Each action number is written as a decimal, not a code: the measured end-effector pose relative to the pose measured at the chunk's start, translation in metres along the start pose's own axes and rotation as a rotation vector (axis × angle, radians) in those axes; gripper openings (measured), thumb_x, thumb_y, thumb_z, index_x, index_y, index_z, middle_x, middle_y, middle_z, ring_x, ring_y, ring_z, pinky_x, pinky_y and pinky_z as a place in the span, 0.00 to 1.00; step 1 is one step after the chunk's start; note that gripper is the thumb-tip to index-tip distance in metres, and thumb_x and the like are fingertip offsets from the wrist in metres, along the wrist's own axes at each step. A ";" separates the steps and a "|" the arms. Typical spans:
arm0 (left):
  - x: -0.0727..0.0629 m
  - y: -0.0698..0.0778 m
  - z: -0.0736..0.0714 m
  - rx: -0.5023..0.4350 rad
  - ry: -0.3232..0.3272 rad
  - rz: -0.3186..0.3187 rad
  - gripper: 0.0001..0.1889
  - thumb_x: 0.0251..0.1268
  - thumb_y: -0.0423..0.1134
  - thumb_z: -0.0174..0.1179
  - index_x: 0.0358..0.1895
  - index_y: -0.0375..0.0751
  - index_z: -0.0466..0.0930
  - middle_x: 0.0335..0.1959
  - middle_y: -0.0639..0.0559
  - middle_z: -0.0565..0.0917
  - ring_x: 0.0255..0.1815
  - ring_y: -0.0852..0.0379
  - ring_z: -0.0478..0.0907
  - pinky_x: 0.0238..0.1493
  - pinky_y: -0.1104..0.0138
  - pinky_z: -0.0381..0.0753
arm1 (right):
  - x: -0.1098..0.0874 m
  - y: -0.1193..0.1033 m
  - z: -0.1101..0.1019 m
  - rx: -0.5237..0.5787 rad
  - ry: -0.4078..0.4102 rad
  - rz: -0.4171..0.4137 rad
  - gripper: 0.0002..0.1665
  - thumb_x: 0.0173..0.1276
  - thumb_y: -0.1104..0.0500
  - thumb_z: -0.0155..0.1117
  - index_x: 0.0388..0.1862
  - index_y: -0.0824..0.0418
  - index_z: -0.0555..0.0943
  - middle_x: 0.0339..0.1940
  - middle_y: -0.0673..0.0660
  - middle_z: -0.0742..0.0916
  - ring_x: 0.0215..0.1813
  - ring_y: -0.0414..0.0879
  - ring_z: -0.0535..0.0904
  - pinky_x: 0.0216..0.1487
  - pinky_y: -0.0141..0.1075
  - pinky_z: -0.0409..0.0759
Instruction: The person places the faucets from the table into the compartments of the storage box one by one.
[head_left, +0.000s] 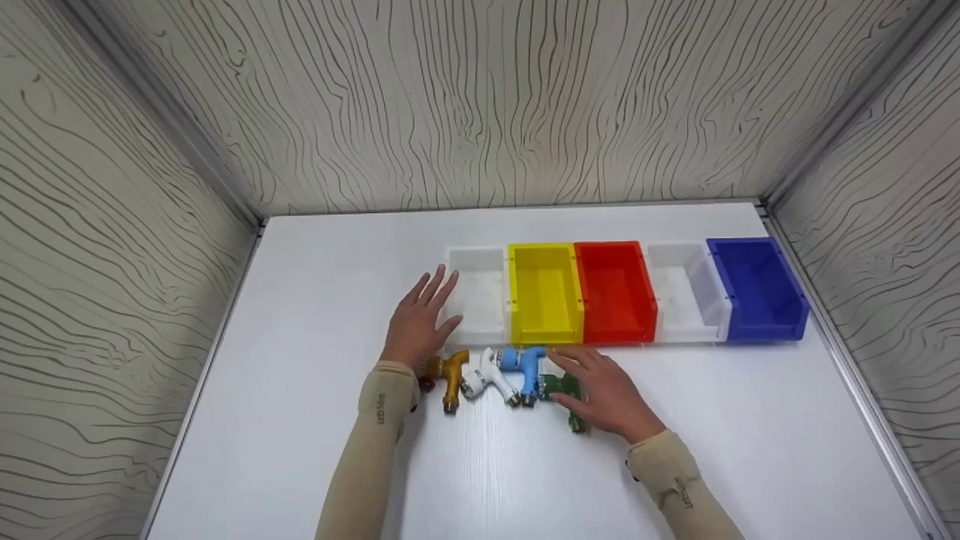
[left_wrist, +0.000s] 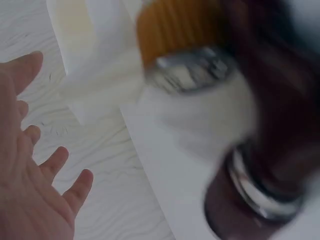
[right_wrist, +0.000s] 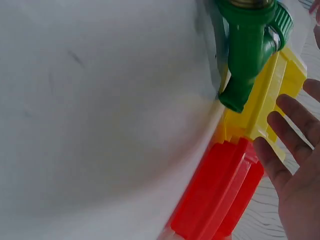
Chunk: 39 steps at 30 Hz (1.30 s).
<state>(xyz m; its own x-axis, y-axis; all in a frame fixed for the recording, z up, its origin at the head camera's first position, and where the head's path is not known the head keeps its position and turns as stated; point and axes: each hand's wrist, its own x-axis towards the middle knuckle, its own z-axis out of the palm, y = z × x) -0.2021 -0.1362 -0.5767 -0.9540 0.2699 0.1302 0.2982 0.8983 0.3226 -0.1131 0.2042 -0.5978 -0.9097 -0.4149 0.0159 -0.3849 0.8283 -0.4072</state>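
My left hand [head_left: 420,324], fingers spread, hovers beside the leftmost white bin [head_left: 478,262]. Below its wrist lies a dark red tap [head_left: 426,385], mostly hidden in the head view but large and blurred in the left wrist view. An orange-yellow tap [head_left: 452,375], a white tap [head_left: 491,376] and a light blue tap [head_left: 529,371] lie in a row to the right. My right hand [head_left: 609,394] is over the green tap [head_left: 574,401], thumb and fingers apart and loosely extended. In the right wrist view, the fingers [right_wrist: 287,142] are spread near the green tap [right_wrist: 247,52].
Right of the leftmost bin stand a yellow bin [head_left: 546,330], a red bin [head_left: 616,330], another white bin [head_left: 686,330] and a blue bin [head_left: 769,330], side by side behind the taps. The white table [head_left: 480,480] is bounded by wood-patterned walls [head_left: 480,105].
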 end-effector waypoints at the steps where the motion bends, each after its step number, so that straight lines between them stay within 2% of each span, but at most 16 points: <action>1: 0.004 0.003 0.000 -0.006 -0.002 0.014 0.41 0.74 0.55 0.61 0.85 0.60 0.52 0.87 0.56 0.51 0.86 0.47 0.51 0.83 0.49 0.58 | 0.001 -0.001 0.001 0.003 -0.020 -0.020 0.45 0.66 0.41 0.74 0.80 0.41 0.68 0.74 0.49 0.77 0.74 0.51 0.72 0.73 0.56 0.75; 4: 0.015 0.008 0.004 0.020 -0.035 0.025 0.43 0.73 0.52 0.64 0.85 0.60 0.52 0.87 0.54 0.49 0.86 0.48 0.49 0.84 0.51 0.56 | 0.003 -0.004 0.005 0.000 -0.084 -0.055 0.43 0.67 0.42 0.73 0.80 0.41 0.69 0.73 0.50 0.78 0.74 0.52 0.72 0.74 0.55 0.75; 8: 0.023 0.011 0.009 0.022 -0.085 0.001 0.44 0.71 0.47 0.67 0.85 0.58 0.52 0.87 0.52 0.48 0.87 0.47 0.46 0.84 0.51 0.57 | 0.005 -0.004 0.008 -0.018 -0.138 -0.090 0.41 0.69 0.46 0.72 0.79 0.44 0.70 0.72 0.52 0.79 0.73 0.54 0.73 0.75 0.55 0.74; 12: 0.025 0.011 0.015 -0.025 -0.113 -0.023 0.43 0.70 0.42 0.68 0.84 0.55 0.55 0.87 0.51 0.49 0.87 0.45 0.48 0.79 0.49 0.66 | 0.007 -0.004 0.011 -0.028 -0.141 -0.111 0.37 0.70 0.49 0.71 0.77 0.46 0.73 0.68 0.54 0.81 0.70 0.55 0.75 0.73 0.55 0.75; 16: 0.026 0.012 0.020 -0.073 -0.155 -0.055 0.42 0.72 0.37 0.65 0.84 0.53 0.53 0.88 0.51 0.46 0.86 0.45 0.50 0.73 0.49 0.74 | 0.010 -0.003 0.014 -0.034 -0.143 -0.114 0.36 0.71 0.50 0.71 0.77 0.43 0.73 0.65 0.52 0.83 0.67 0.53 0.77 0.71 0.52 0.77; 18: 0.025 0.012 0.022 -0.080 -0.160 -0.068 0.42 0.72 0.35 0.64 0.84 0.51 0.53 0.88 0.51 0.45 0.85 0.45 0.53 0.72 0.50 0.75 | 0.010 -0.003 0.016 -0.038 -0.143 -0.118 0.38 0.71 0.51 0.71 0.78 0.41 0.72 0.64 0.52 0.83 0.65 0.52 0.78 0.70 0.51 0.78; 24: 0.028 0.013 0.026 -0.047 -0.121 -0.051 0.40 0.70 0.26 0.60 0.83 0.44 0.55 0.87 0.49 0.47 0.83 0.46 0.59 0.72 0.55 0.77 | 0.012 -0.002 0.016 -0.077 -0.115 -0.139 0.42 0.68 0.54 0.74 0.78 0.41 0.70 0.57 0.52 0.84 0.59 0.51 0.79 0.66 0.49 0.81; 30: 0.031 0.014 0.025 -0.064 -0.134 -0.080 0.40 0.71 0.25 0.59 0.84 0.43 0.54 0.88 0.53 0.45 0.82 0.48 0.61 0.75 0.57 0.74 | 0.016 -0.003 0.013 -0.081 -0.105 -0.163 0.36 0.67 0.57 0.75 0.73 0.45 0.76 0.55 0.52 0.85 0.58 0.51 0.79 0.65 0.49 0.81; 39: 0.030 0.013 0.029 -0.081 -0.155 -0.088 0.41 0.71 0.25 0.58 0.84 0.44 0.53 0.88 0.54 0.44 0.79 0.46 0.66 0.72 0.56 0.77 | 0.018 -0.003 0.010 -0.086 -0.113 -0.212 0.28 0.66 0.57 0.76 0.65 0.48 0.81 0.50 0.48 0.87 0.52 0.47 0.81 0.62 0.46 0.82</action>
<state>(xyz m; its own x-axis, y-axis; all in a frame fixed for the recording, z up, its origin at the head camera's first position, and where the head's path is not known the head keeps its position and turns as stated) -0.2279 -0.1062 -0.5955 -0.9678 0.2477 -0.0455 0.2093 0.8916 0.4014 -0.1267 0.1906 -0.6059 -0.7859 -0.6182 -0.0116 -0.5814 0.7453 -0.3263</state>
